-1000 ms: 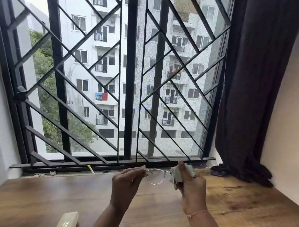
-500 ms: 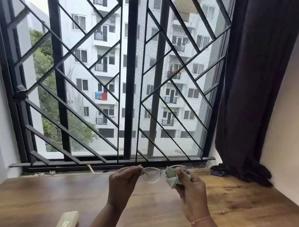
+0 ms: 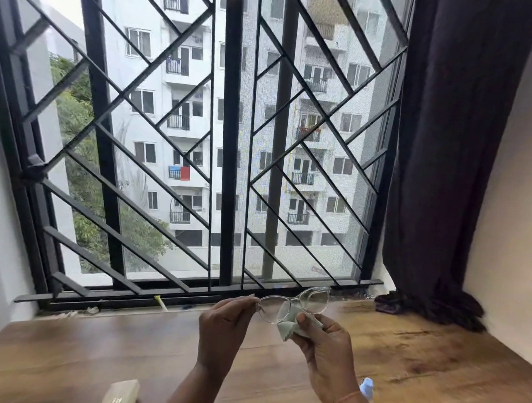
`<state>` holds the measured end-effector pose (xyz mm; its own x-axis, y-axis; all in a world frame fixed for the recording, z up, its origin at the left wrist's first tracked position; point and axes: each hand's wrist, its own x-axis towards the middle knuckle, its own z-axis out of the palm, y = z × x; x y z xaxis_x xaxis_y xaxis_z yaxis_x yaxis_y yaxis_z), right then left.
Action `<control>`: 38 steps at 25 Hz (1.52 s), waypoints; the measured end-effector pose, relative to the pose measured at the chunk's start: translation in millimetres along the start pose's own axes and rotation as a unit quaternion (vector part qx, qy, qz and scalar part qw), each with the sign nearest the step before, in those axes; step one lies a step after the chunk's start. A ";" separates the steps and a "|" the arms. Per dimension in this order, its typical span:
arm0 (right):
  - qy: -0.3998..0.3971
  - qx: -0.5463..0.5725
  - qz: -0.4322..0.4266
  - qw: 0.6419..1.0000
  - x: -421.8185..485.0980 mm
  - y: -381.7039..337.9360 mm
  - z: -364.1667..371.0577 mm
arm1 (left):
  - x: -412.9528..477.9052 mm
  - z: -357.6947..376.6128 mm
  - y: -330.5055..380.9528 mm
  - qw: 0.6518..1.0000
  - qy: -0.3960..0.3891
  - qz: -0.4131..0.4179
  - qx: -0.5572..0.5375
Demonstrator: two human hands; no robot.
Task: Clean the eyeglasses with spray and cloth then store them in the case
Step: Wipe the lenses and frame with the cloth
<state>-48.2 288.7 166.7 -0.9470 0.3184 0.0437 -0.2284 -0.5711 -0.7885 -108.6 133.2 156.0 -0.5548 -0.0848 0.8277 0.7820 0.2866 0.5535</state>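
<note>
Glasses (image 3: 297, 300) with thin clear frame and large lenses, held above the table (image 3: 100, 346) near the window, long axis left to right, right end higher, left hand (image 3: 222, 330) pinches left end, right hand (image 3: 325, 350) grips cloth (image 3: 286, 325) against left lens.

Left hand (image 3: 222, 330) and right hand (image 3: 325, 353) are bare; a thin orange thread (image 3: 343, 399) circles the right wrist.
</note>
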 end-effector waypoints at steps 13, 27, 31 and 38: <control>-0.123 0.102 0.073 0.984 -8.2 4.5 4.5 | 0.4 -1.3 -2.9 1.000 0.013 -0.021 0.008; -0.200 0.113 0.079 0.970 3.1 13.2 -2.6 | 5.8 -5.2 3.4 1.000 0.012 -0.005 0.022; -0.144 0.108 0.076 0.981 7.1 16.8 5.0 | 2.5 -3.7 5.3 1.000 0.001 0.021 0.012; -0.083 0.064 0.014 0.994 -4.5 16.2 27.0 | -8.0 1.7 10.0 0.999 -0.007 0.043 0.019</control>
<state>-53.8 257.6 170.3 -0.9752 0.1782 0.1310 -0.2179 -0.6731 -0.7067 -96.8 138.3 154.8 -0.4897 -0.0439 0.8708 0.8162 0.3280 0.4756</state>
